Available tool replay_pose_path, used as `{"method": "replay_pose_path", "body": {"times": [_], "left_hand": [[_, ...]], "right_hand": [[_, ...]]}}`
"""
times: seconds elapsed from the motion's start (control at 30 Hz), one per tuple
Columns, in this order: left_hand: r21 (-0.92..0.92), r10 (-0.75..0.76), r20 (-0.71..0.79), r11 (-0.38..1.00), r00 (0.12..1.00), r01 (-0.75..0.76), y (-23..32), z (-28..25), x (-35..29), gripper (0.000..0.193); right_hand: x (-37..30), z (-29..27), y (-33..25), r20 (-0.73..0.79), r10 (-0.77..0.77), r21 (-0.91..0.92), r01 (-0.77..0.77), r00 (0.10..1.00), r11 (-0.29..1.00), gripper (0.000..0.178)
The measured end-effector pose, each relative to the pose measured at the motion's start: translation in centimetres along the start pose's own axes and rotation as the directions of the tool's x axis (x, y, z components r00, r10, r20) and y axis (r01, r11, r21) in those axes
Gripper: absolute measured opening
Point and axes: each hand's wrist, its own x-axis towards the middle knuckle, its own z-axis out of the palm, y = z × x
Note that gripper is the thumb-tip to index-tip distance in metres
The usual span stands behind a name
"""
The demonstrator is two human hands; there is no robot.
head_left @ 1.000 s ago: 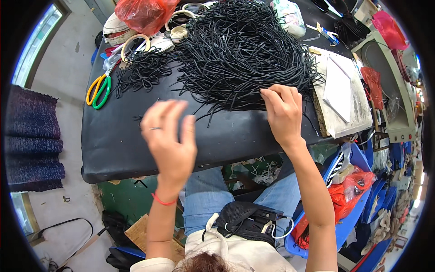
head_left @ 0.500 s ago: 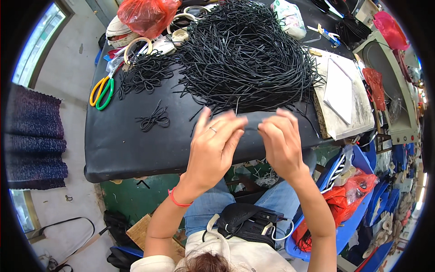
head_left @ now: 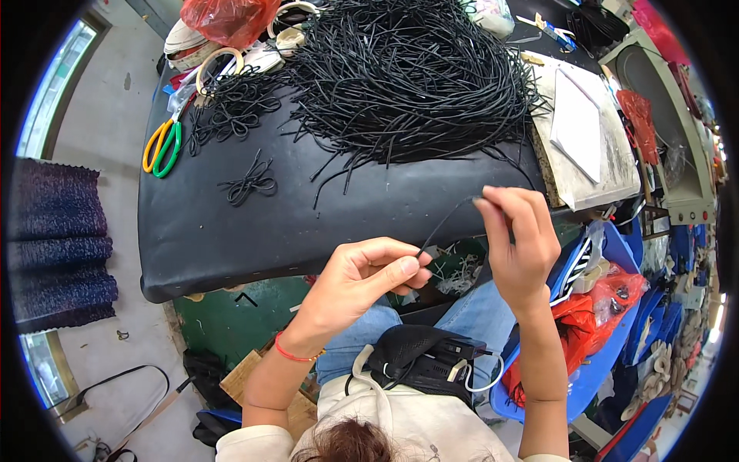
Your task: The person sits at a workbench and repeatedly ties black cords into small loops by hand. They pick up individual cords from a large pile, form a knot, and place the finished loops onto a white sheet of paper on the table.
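A thin black cord (head_left: 446, 219) runs between my two hands, over the near edge of the table. My left hand (head_left: 369, 273) pinches it between thumb and fingers, lower and nearer to me. Higher up and to the right, my right hand (head_left: 517, 239) grips the other part with its fingertips. Beyond them lies a big heap of loose black cords (head_left: 416, 85). A small tied bundle of black cord (head_left: 251, 183) rests alone on the left of the table, and several similar looped bundles (head_left: 239, 104) lie behind it.
Scissors with orange and green handles (head_left: 163, 146) lie at the table's left edge. Tape rolls (head_left: 219, 69) and a red plastic bag (head_left: 231, 19) sit behind. On the right are a white board (head_left: 577, 127) and a blue bin (head_left: 608, 339) holding red bags. The black table (head_left: 200, 254) ends before my lap.
My hands have moved apart: the left came down toward me, the right went to the right. The cord now shows stretched between them. The view has shifted slightly.
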Motion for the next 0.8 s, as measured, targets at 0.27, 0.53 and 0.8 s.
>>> {"method": "replay_pose_path", "body": {"times": [0.27,0.53,0.8], "left_hand": [[-0.338,0.018,-0.176,0.938,0.984,-0.078,-2.0,0.3,1.8,0.023],[-0.375,0.135,-0.190,0.905,0.973,-0.199,-3.0,0.2,1.9,0.017],[-0.324,-0.027,-0.106,0.946,0.994,-0.009,-1.9,-0.5,1.5,0.019]], "right_hand": [[-1.4,1.5,-3.5,0.370,0.135,0.258,-0.242,0.919,0.935,0.024],[-2.9,2.5,-4.1,0.301,0.242,0.289,-0.330,0.922,0.899,0.022],[-2.2,0.9,-2.7,0.296,0.019,0.149,-0.066,0.955,0.987,0.025]]}}
